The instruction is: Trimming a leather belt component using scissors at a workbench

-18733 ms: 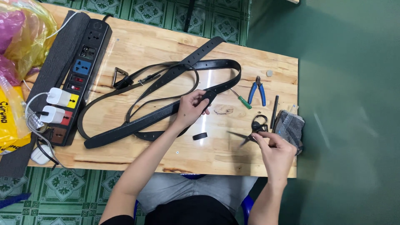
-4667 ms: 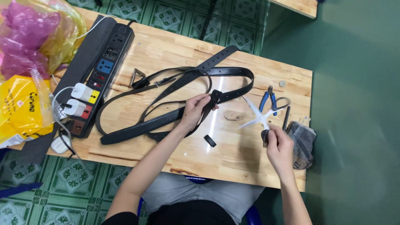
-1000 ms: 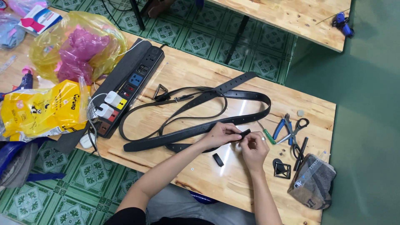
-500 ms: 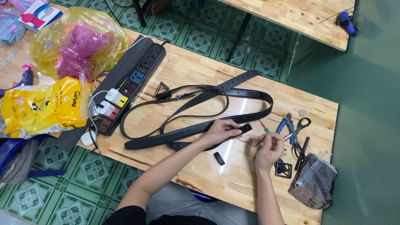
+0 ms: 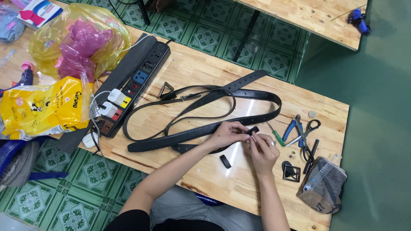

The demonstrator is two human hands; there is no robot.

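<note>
Back from the tools, the right hand (image 5: 263,150) now meets the left hand (image 5: 229,133) at the black belt's (image 5: 192,133) end on the wooden table (image 5: 239,179), both pinching it, though the strap could slip free if either pinch loosens.

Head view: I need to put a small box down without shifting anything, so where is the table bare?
Bare wood lies between the power strip and the upper end of the black belt, along the table front edge below the left hand, and behind the belt. The right end near the scissors, pliers and buckle is crowded.
</note>
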